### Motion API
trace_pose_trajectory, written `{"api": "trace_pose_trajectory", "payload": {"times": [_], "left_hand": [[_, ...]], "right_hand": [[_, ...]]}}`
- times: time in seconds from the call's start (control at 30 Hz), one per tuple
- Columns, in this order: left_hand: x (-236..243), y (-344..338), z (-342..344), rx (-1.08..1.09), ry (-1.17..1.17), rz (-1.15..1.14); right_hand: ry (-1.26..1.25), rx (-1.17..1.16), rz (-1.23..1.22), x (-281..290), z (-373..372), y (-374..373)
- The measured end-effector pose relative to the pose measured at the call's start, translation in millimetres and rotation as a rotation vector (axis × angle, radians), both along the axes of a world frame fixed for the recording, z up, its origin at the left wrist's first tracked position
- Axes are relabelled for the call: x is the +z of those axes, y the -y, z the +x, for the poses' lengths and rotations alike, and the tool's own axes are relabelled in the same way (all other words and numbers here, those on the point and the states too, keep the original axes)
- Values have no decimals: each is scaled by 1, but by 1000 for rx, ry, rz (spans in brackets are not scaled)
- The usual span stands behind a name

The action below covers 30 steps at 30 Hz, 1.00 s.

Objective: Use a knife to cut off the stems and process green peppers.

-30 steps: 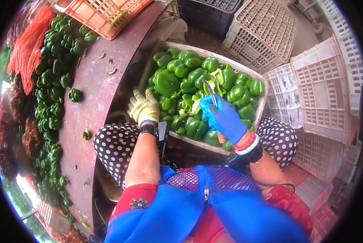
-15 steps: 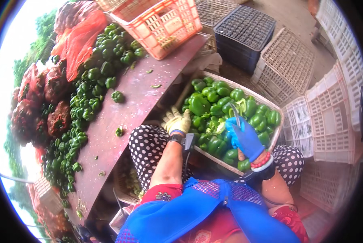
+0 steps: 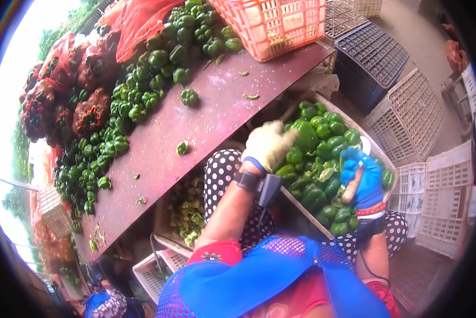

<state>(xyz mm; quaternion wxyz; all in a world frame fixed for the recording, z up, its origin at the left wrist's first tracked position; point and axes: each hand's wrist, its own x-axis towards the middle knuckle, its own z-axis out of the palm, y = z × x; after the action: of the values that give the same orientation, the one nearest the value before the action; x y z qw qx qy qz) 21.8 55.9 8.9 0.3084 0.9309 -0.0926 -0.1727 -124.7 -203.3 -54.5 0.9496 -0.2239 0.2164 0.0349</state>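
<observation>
My left hand [image 3: 268, 146], in a pale yellow glove, hovers at the left side of a crate [image 3: 303, 211] of green bell peppers. It is smeared by motion; its fingertips reach beside a large green bell pepper [image 3: 304, 135], and I cannot tell whether they touch it. My right hand [image 3: 364, 177], in a blue glove, is closed around a small knife, whose brown handle [image 3: 353, 185] shows across the palm; its blade is a pale glint above the fingers. Cut pepper pieces [image 3: 325, 174] lie among the whole peppers between my hands. The crate rests between my knees.
A reddish table [image 3: 158, 153] on the left bears a long heap of green peppers [image 3: 137, 103], red mesh sacks [image 3: 92, 114] and an orange crate [image 3: 280, 32]. Below it a bin holds pepper scraps [image 3: 190, 212]. Dark [image 3: 373, 53] and white crates [image 3: 407, 116] stand right. Another person [image 3: 105, 305] shows lower left.
My left hand has lifted from the crate's left rim and moved right toward the large pepper. My right hand has turned, showing more of the knife handle. The view has shifted.
</observation>
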Motion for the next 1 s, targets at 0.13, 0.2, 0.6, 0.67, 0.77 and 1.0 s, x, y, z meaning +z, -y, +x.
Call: {"api": "trace_pose_trajectory", "payload": {"times": [0.13, 0.2, 0.6, 0.67, 0.77, 1.0], "left_hand": [[23, -94, 57, 296, 869, 248], [8, -166, 68, 417, 929, 501], [-34, -222, -12, 324, 848, 359], [-36, -227, 45, 410, 814, 310], [-46, -229, 140, 523, 737, 342], [-53, -180, 195, 406, 333, 148]], "right_hand": [[-83, -209, 203, 10, 8, 5], [-52, -81, 238, -1, 9, -5], [-89, -85, 191, -28, 20, -12], [-190, -228, 268, -12, 27, -21], [57, 54, 305, -14, 21, -26], [57, 147, 80, -10, 10, -38]]}}
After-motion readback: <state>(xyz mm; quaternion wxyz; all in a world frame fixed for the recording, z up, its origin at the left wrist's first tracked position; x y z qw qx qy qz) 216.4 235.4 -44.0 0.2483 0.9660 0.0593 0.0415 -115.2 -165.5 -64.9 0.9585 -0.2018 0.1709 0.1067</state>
